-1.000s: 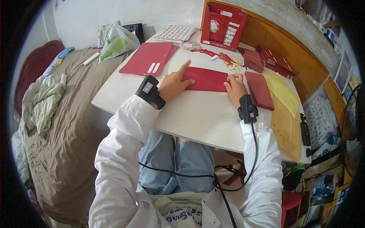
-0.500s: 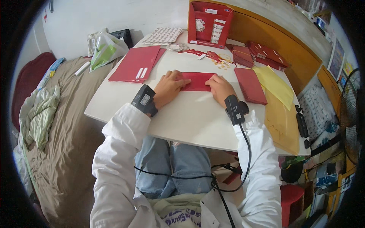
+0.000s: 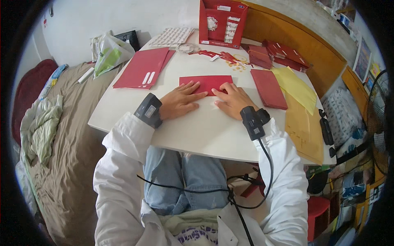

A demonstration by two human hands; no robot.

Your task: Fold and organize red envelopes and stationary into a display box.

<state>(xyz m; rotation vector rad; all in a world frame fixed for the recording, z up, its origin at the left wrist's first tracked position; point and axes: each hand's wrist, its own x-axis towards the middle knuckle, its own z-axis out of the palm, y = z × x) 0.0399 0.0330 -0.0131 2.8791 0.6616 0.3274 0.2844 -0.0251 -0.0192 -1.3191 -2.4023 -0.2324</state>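
Observation:
A red rectangular paper wallet or folded card [image 3: 208, 83] lies flat on the white table in front of me. My left hand [image 3: 179, 101] rests on its left part, palm down with the fingers stretched out. On the lower right part, my right hand [image 3: 234, 99] presses with its fingers apart and bent a little. Neither hand grips anything. To the right of my right hand lies a stack of similar dark red pieces [image 3: 268, 88]. Larger red sheets [image 3: 137, 67] overlap to the left, beyond my left hand.
A red display box [image 3: 218, 39] stands at the back. Before it are red strips [image 3: 209, 53] and small yellow bits [image 3: 240, 64]. Red bundles [image 3: 259, 56] sit far right; a yellow sheet [image 3: 301, 88] and tan envelope [image 3: 301, 127] lie right. A sticker sheet [image 3: 171, 37] is far left.
Both hands have gone from pinching the red piece's ends to lying on it with fingers spread. They are closer together, and more of its left end shows.

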